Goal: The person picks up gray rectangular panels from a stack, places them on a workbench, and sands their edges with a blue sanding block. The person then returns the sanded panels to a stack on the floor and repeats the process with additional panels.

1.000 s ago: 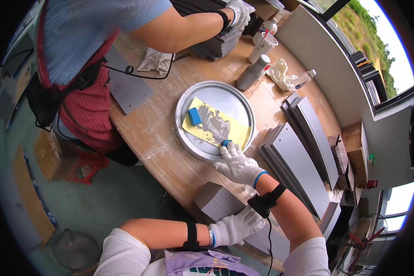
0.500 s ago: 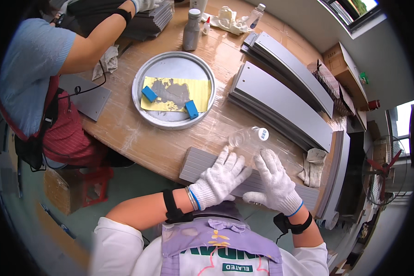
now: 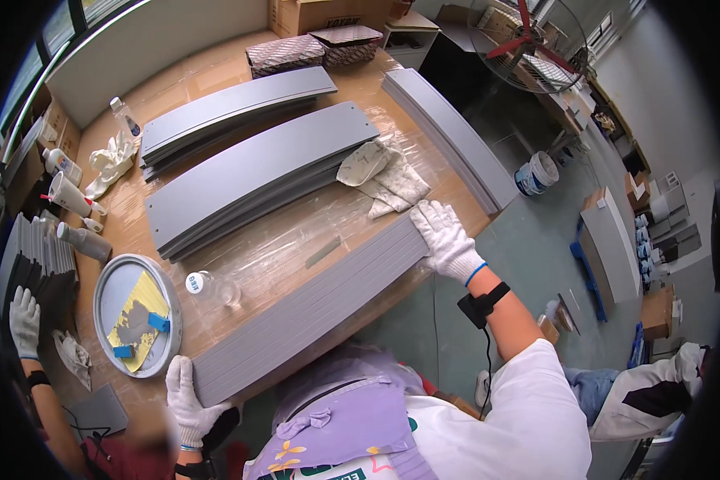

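A row of long grey boards (image 3: 312, 304), packed side by side with narrow edges up, lies along the near table edge. At its left end my gloved left hand (image 3: 190, 412) grips the end faces, thumb toward the near side. My gloved right hand (image 3: 444, 240) is closed around the opposite end, fingers over the top corner. Both hands wear white knit gloves. Just beyond the right end rests a crumpled, stained cloth (image 3: 386, 178). Behind the row lies a clear bottle (image 3: 214, 288) with a white cap. The undersides of the boards are hidden.
Stacked grey panels (image 3: 264, 172) lie farther back, with another stack (image 3: 448, 136) at the right edge. A round lid (image 3: 176, 300) at left carries yellow sandpaper (image 3: 158, 300) and blue blocks. A co-worker's gloved hand (image 3: 24, 324) touches dark panels. A bucket (image 3: 536, 174) stands beyond the table.
My view has swung to the right. My hands, earlier flat and close together on the boards' middle, have spread apart to grip opposite ends of the row.
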Demonstrator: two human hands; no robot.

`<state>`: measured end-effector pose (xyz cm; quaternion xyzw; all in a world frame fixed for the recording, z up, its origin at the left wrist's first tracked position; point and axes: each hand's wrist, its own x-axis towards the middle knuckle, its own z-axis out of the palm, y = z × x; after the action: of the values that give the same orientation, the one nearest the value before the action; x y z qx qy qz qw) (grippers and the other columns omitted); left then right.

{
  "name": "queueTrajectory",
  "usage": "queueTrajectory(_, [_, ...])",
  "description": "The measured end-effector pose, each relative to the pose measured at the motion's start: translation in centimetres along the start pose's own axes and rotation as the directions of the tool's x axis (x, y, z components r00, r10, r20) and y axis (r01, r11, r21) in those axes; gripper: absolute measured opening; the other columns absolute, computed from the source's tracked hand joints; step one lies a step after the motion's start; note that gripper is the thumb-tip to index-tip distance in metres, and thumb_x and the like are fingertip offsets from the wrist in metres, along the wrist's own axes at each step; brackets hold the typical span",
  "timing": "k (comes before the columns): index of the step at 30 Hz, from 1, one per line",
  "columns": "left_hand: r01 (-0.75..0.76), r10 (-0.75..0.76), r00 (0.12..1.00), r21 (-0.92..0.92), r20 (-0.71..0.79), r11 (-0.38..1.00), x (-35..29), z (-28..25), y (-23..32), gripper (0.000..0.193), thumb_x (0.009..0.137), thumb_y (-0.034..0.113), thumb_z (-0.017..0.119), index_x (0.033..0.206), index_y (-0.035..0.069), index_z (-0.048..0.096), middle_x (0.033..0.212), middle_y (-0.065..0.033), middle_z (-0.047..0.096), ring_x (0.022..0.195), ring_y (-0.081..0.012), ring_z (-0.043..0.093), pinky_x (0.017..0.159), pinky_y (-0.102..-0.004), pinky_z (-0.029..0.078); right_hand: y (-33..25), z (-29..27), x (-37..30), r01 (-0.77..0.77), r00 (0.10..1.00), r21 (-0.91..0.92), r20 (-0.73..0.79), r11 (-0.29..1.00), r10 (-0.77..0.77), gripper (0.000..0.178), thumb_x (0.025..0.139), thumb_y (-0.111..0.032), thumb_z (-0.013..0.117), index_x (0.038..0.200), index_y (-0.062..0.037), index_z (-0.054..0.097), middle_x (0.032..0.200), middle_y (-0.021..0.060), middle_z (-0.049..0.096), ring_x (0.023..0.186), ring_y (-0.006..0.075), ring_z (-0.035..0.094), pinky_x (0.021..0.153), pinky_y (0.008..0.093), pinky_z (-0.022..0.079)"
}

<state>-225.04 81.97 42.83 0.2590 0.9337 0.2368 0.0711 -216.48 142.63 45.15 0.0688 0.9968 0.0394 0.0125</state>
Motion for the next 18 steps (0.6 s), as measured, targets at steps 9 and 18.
queueTrajectory(9, [0.085,-0.106,0.985,-0.158,-0.134,0.984,-0.9,1.8,-0.8,0.122,0.059,0.024,0.095,0.160,0.004,0.029,0.154,-0.0194,0.042,0.139,-0.0362,0.049,0.116,-0.0426,0.043,5.5,8.6,-0.5,-0.216,0.884,0.904,0.341,-0.368,0.320,0.052,0.108,-0.020,0.047,0.156,-0.0004,0.041,0.159,0.0132,0.046,0.145,0.0242,0.046,0.120,0.0369,0.038])
queueTrajectory(18, [0.143,-0.140,0.990,-0.228,0.030,0.963,-1.6,2.2,-2.4,0.142,0.068,0.030,0.093,0.164,0.004,-0.008,0.167,-0.0226,0.028,0.151,-0.0357,0.033,0.126,-0.0436,0.023,6.1,13.6,3.8,-0.099,0.949,-0.994,-0.079,-0.052,-0.305,0.060,0.107,-0.022,0.045,0.162,-0.0050,0.030,0.166,0.0110,0.036,0.145,0.0222,0.045,0.116,0.0349,0.043])
